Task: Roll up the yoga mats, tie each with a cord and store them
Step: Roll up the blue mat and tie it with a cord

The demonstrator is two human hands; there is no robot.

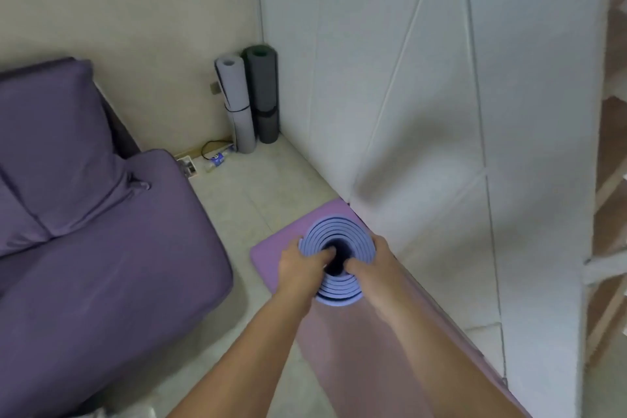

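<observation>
Both hands hold a rolled blue mat (336, 231) by its upper end, which faces the camera so that the spiral of layers and the dark hollow at its middle show. The left hand (300, 265) grips the left side of the rim, with a finger hooked into the hollow. The right hand (373, 263) grips the right side in the same way, one finger curled over the edge into the hole. The roll's lower end is hidden, so I cannot tell whether it rests on anything.

Below it a pink mat (339, 349) lies flat on the tiled floor (244, 193), its long edge against the white wall panel (407, 112).

In the far corner two more rolls stand upright and side by side: a pale grey mat (235, 95) with a dark cord (237, 108) round its middle, and a dark grey mat (266, 85) touching the white panel. A plastic bottle (217, 159) and a black cable (208, 146) lie near them on the floor. A purple sofa (101, 248) fills the left side.
</observation>
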